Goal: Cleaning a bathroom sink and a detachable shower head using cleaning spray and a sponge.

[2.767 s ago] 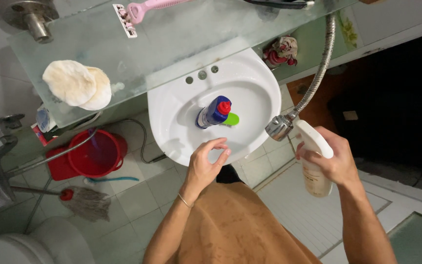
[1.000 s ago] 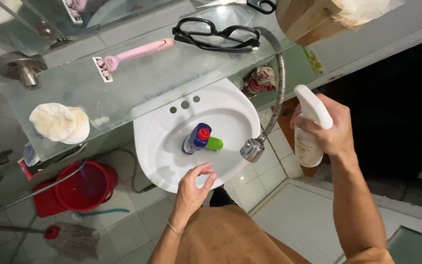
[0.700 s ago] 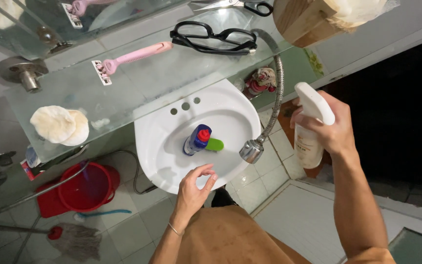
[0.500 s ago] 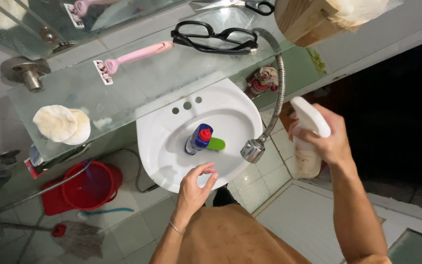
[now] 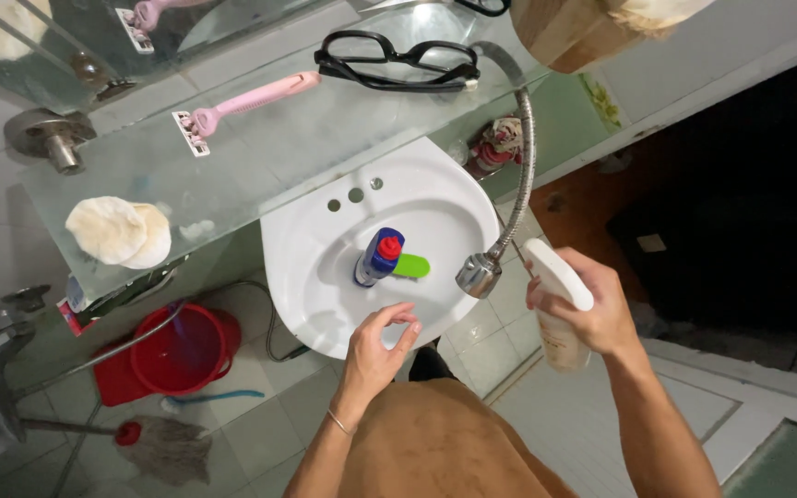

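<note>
A: Right hand (image 5: 592, 309) clamped around white spray bottle (image 5: 557, 309), fingers wrapped at the neck, nozzle head pointing toward 10 o'clock. Bottle held in the air at 3 o'clock from the white sink (image 5: 325, 304), just beside the chrome shower head (image 5: 478, 275).

B: Left hand?

A: Left hand (image 5: 375, 350) open and empty, fingers loosely curled and apart, hovering over the sink rim at 6 o'clock. Touching the rim or not: cannot tell.

B: Contents of basin?

A: Blue bottle with red cap (image 5: 379, 256) near the middle, tilted. Green object (image 5: 411, 266) touching it at 3 o'clock; kind unclear.

B: Shower head support?

A: Hanging on a metal hose (image 5: 527, 157) running up toward 12 o'clock.

B: Above the sink?

A: Glass shelf (image 5: 306, 138) at 12 o'clock. Pink razor (image 5: 242, 100) at 11 o'clock, black glasses (image 5: 397, 60) at 12 o'clock, two pale round pads (image 5: 119, 231) at 9 o'clock.

B: Floor level?

A: Red bucket (image 5: 180, 350) at 8 o'clock from the sink, mop (image 5: 163, 447) beyond it toward 7 o'clock.
</note>
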